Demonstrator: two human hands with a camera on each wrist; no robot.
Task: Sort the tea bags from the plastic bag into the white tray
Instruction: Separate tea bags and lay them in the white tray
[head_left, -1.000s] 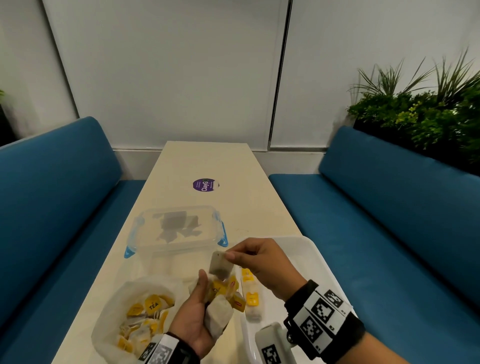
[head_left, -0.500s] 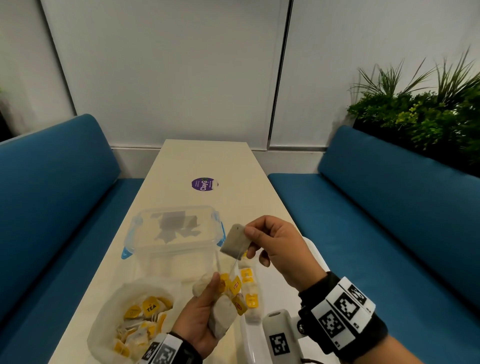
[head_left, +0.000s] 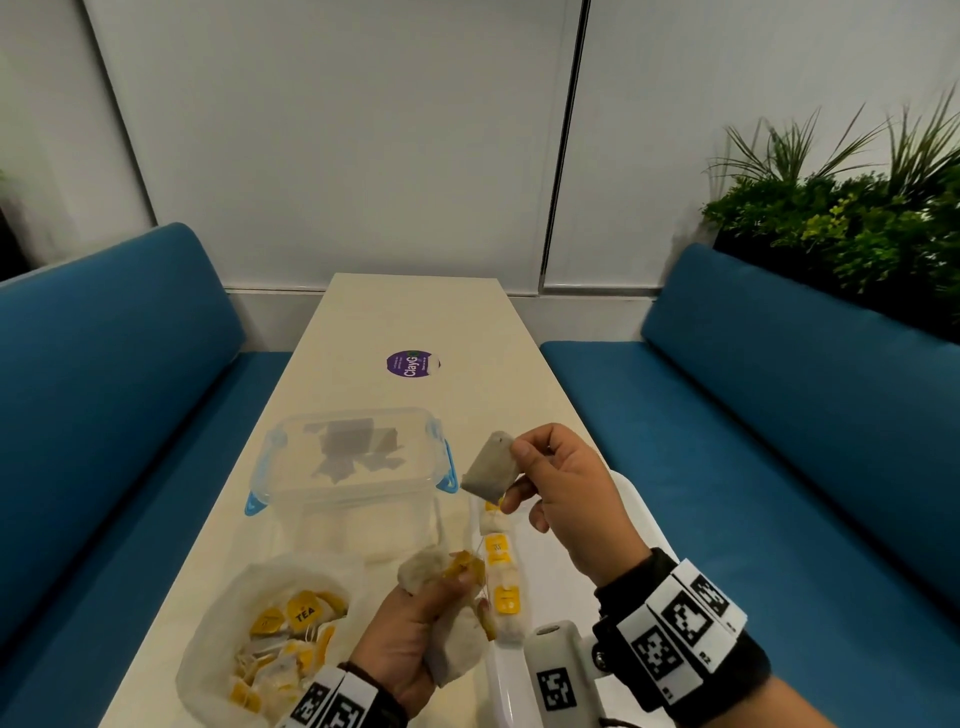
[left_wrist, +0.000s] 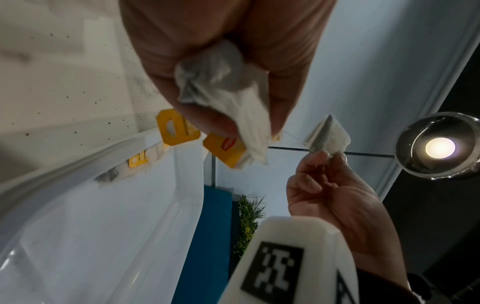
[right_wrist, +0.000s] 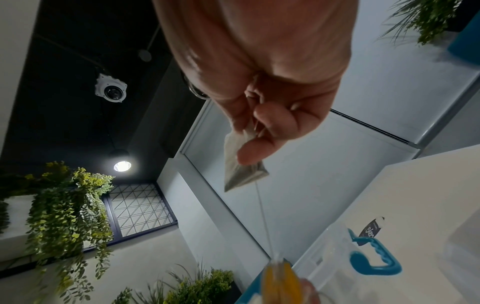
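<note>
My right hand (head_left: 524, 470) pinches one grey tea bag (head_left: 488, 471) between thumb and fingers, lifted above the table; the same tea bag (right_wrist: 240, 162) shows in the right wrist view with its thin string running down to a yellow tag (right_wrist: 280, 281). My left hand (head_left: 441, 597) grips a bunch of tea bags (head_left: 457, 639) with yellow tags (left_wrist: 223, 149); the string leads there. The open plastic bag (head_left: 223, 639), at the near left, holds several tea bags with yellow tags. The white tray (head_left: 639, 499) lies under my right hand, with a row of tea bags (head_left: 501, 582) along its left side.
A clear lidded box with blue clips (head_left: 348, 457) stands on the beige table (head_left: 415, 322) behind the bag. A purple round sticker (head_left: 410, 364) lies farther back. Blue benches (head_left: 779, 415) flank the table; plants (head_left: 857, 228) stand at right.
My right hand has risen and drawn the single tea bag up and to the right, away from the bunch in my left hand; the string now stretches between them.
</note>
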